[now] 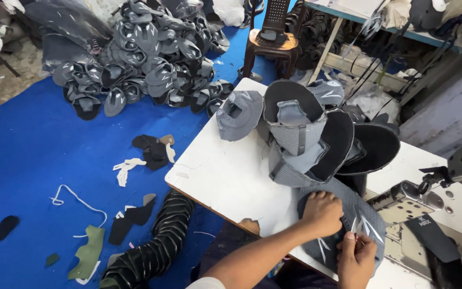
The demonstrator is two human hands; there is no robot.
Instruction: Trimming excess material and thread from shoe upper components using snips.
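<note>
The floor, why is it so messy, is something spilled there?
Yes. Loose cut scraps, a white cord and a green piece lie scattered on the blue floor. A big heap of grey shoe uppers sits farther back, not stacked.

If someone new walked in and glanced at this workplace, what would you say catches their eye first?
Most likely the big heap of grey shoe uppers on the blue floor mat at upper left. Next comes the stack of grey and black pieces piled on the white table. In front of it, the left hand presses down a grey piece while the right hand pinches its edge beside the sewing machine.
</note>
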